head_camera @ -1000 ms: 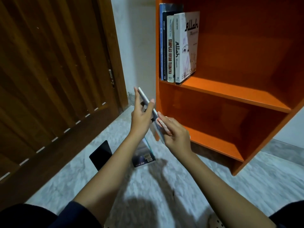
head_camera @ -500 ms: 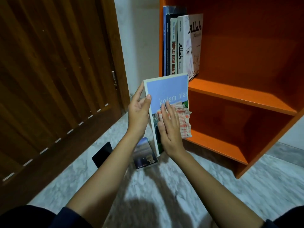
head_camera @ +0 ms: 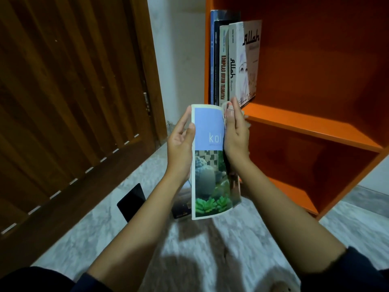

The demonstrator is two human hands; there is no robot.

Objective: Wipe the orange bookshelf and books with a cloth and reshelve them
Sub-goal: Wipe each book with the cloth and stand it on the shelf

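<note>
On my feed, the left hand [head_camera: 180, 148] grips a glossy, bowed paperback [head_camera: 207, 169] before the orange bookshelf [head_camera: 315, 131]'s left edge. The right hand [head_camera: 235, 138], fingers straight, presses a mostly hidden cloth [head_camera: 225, 107] against its cover.

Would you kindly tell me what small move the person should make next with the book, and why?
Probably slide the right hand down the right edge of the book. It presses the cloth at the top corner, while the left hand grips the spine side, holding the book upright, so a downward wipe looks unobstructed.
</note>
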